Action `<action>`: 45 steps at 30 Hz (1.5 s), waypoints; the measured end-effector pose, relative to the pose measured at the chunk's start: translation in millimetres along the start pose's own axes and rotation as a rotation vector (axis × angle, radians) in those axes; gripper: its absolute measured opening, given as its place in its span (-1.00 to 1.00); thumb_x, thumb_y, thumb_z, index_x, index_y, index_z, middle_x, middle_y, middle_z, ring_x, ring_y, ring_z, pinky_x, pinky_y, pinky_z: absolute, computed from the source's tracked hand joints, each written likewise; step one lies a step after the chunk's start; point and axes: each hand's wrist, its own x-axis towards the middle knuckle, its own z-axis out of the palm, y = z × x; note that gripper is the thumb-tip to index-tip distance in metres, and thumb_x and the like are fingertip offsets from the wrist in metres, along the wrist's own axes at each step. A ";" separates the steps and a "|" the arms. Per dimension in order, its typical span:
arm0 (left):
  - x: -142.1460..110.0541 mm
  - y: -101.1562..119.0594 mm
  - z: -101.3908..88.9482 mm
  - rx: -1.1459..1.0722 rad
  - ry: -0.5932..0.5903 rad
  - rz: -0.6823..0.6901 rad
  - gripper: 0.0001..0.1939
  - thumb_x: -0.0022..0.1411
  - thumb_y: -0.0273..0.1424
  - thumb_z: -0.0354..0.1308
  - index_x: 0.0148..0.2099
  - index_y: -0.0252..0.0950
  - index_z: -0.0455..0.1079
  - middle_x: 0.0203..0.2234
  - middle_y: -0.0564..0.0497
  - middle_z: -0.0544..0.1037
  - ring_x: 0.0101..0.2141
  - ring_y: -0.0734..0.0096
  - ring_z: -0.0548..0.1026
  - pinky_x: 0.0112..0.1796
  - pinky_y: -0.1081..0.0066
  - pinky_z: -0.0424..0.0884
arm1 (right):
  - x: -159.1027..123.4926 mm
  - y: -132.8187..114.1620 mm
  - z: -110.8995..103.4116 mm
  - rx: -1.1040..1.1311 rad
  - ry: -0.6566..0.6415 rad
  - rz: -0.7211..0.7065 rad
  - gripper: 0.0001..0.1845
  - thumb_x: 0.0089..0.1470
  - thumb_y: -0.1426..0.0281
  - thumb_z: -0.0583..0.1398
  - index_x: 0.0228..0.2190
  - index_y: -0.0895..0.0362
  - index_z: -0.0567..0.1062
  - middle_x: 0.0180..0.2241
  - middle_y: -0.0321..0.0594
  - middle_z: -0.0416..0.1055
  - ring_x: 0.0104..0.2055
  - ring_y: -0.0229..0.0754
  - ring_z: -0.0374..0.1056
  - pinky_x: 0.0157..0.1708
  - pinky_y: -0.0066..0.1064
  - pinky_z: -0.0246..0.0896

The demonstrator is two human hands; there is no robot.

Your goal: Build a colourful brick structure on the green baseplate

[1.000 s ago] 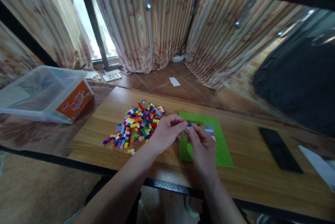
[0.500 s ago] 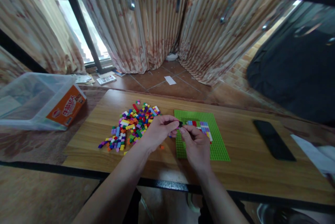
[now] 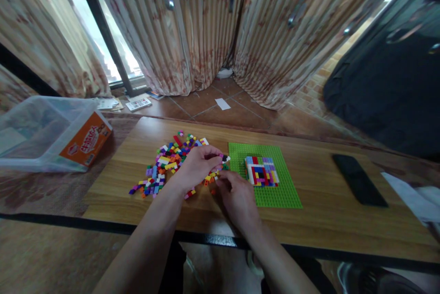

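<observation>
A loose pile of small coloured bricks [image 3: 168, 161] lies on the wooden table [image 3: 326, 220]. To its right is a green baseplate [image 3: 278, 195] with a low block of mixed-colour bricks [image 3: 261, 171] built on it. My left hand [image 3: 196, 165] hovers over the pile's right edge, its fingers pinched on a small dark and white brick [image 3: 224, 158]. Just below it, my right hand [image 3: 235, 197] rests left of the baseplate. Its fingers curl down onto loose bricks at the pile's edge, and what they hold is hidden.
A black phone [image 3: 358, 179] lies flat on the table's right side, and a white sheet [image 3: 410, 198] sits at the far right edge. A clear plastic box with an orange label [image 3: 51, 133] stands off the table to the left. Curtains hang behind.
Both hands have moved left, off the baseplate to the pile's edge. The built block on the baseplate, covered by the hands before, now shows. The view shifted slightly.
</observation>
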 end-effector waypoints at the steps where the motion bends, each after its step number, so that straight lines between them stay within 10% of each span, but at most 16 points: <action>1: -0.3 0.0 0.3 0.018 -0.007 0.005 -0.85 0.01 -0.39 0.26 -0.36 -0.38 0.45 -0.63 0.14 0.42 -0.60 0.62 0.30 -0.53 0.55 0.19 | 1.0 -1.2 -2.8 0.070 0.028 0.033 -0.80 0.15 0.46 0.17 -0.23 0.11 0.59 -0.25 -0.12 0.60 -0.23 -0.09 0.50 -0.15 -0.25 0.35; 8: -6.5 5.4 5.0 0.023 -0.143 -0.021 -0.79 0.05 -0.32 0.30 -0.31 -0.36 0.47 -0.54 0.08 0.49 -0.50 0.56 0.40 -0.41 0.51 0.31 | 8.7 -5.3 -16.2 0.620 0.183 0.192 -0.76 0.11 0.22 0.25 -0.28 0.11 0.58 -0.35 -0.23 0.58 -0.34 -0.21 0.45 -0.31 -0.36 0.35; 16: -11.0 11.6 14.8 0.004 -0.252 -0.018 -0.79 0.06 -0.31 0.30 -0.34 -0.37 0.47 -0.54 0.09 0.47 -0.50 0.58 0.37 -0.40 0.51 0.30 | 8.4 -5.8 -24.8 0.724 0.231 0.226 -0.81 0.03 0.22 0.28 -0.42 0.09 0.60 -0.59 -0.38 0.41 -0.54 -0.32 0.23 -0.52 -0.47 0.16; 32: -1.0 0.2 26.9 0.152 -0.251 -0.039 -0.87 0.15 -0.36 0.21 -0.33 -0.34 0.44 -0.54 0.10 0.43 -0.49 0.55 0.36 -0.38 0.47 0.30 | -5.6 62.7 -111.6 0.115 0.275 0.011 -0.82 0.12 0.27 0.27 -0.29 0.07 0.65 -0.27 -0.18 0.57 -0.22 -0.14 0.47 -0.22 -0.28 0.38; 45: 0.5 -12.5 39.7 0.310 -0.298 0.017 -0.88 0.17 -0.37 0.18 -0.33 -0.31 0.49 -0.52 0.06 0.48 -0.49 0.48 0.39 -0.42 0.46 0.29 | -8.5 66.2 -106.0 -0.138 0.055 -0.149 -0.84 0.17 0.32 0.23 -0.30 0.00 0.65 -0.23 -0.17 0.52 -0.18 -0.12 0.47 -0.14 -0.22 0.41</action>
